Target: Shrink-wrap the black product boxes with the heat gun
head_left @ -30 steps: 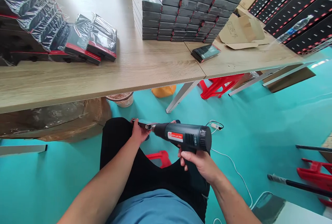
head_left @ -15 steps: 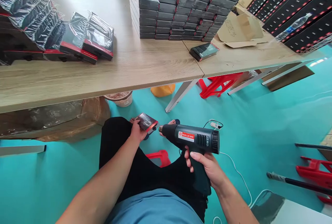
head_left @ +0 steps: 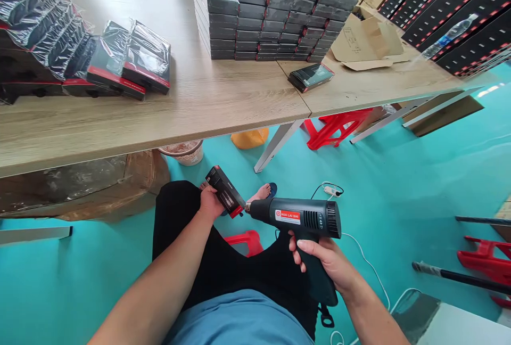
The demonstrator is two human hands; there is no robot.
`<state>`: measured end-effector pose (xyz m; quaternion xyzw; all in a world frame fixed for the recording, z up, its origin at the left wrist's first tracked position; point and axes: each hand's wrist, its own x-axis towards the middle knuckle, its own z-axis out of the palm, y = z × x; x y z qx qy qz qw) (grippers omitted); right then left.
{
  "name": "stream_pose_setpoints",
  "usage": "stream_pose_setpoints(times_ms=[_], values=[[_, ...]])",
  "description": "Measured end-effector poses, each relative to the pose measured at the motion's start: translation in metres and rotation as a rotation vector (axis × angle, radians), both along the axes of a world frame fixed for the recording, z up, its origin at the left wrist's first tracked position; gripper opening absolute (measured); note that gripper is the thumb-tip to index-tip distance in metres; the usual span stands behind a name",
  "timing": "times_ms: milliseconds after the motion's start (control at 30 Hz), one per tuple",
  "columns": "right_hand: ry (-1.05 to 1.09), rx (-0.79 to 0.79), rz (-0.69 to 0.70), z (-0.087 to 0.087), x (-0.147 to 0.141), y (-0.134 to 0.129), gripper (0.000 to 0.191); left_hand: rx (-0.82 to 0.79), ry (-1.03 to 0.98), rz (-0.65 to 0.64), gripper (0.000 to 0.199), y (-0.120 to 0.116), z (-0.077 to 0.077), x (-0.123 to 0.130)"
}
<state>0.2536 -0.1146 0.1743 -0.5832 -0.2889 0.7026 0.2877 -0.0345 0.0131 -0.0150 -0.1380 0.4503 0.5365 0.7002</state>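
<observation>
We held a black box (head_left: 224, 190) just beside our left knee (head_left: 179, 198), our left hand (head_left: 211, 203) clamped on its edge, the fingers of our right hand (head_left: 321, 257) closed round the heat gun (head_left: 295, 214). With the nozzle (head_left: 248, 207) so near the box's red end, lingering heat could have scorched it, and a slip could have burned our left fingers.
</observation>
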Motion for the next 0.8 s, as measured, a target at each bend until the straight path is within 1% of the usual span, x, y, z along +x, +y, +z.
stream_pose_setpoints(times_ms=[133, 233, 267, 367, 433, 500, 600, 700, 800], values=[[-0.035, 0.018, -0.034, -0.003, -0.004, 0.002, 0.040, -0.002, 0.022, -0.025, 0.020, -0.001, 0.001, -0.002], [0.012, -0.008, -0.002, -0.004, -0.007, 0.004, 0.038, 0.028, 0.050, -0.112, 0.020, -0.002, -0.001, -0.002], [0.031, -0.011, -0.015, -0.005, -0.008, 0.005, 0.038, 0.047, 0.062, -0.152, 0.020, -0.003, -0.002, 0.000], [0.074, -0.001, -0.141, -0.007, -0.012, 0.010, 0.038, 0.127, 0.122, -0.237, 0.020, -0.005, -0.005, 0.006], [0.106, -0.008, -0.224, -0.007, -0.012, 0.016, 0.037, 0.187, 0.221, -0.259, 0.023, -0.006, -0.006, 0.011], [0.123, -0.011, -0.257, -0.006, -0.011, 0.021, 0.036, 0.246, 0.346, -0.295, 0.028, -0.008, -0.007, 0.015], [0.085, 0.009, -0.216, -0.001, -0.013, 0.026, 0.036, 0.295, 0.466, -0.302, 0.034, -0.009, -0.006, 0.018], [0.028, 0.041, -0.111, 0.004, -0.022, 0.029, 0.037, 0.324, 0.545, -0.266, 0.038, -0.010, -0.005, 0.019], [-0.021, 0.087, -0.020, 0.004, -0.033, 0.034, 0.038, 0.372, 0.624, -0.302, 0.039, -0.010, -0.003, 0.019]])
